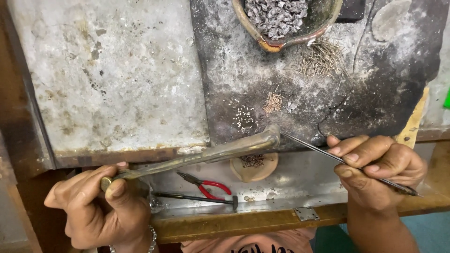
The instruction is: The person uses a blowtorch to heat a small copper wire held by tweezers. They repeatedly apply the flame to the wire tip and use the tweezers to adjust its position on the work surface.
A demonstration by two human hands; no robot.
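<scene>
My left hand grips the near end of a long brass blowpipe torch, whose bent tip points at the dark charred slab. In my right hand I pinch a thin metal rod or tweezers, its tip close to the torch nozzle at the slab's near edge. A patch of tiny white beads and a small bundle of short copper wire bits lie on the slab just beyond the nozzle.
A clay bowl of grey metal pieces stands at the slab's far edge, with a heap of fine wires beside it. Red-handled pliers, a small hammer and a round clay dish rest on the lower metal tray. A pale stained board lies left.
</scene>
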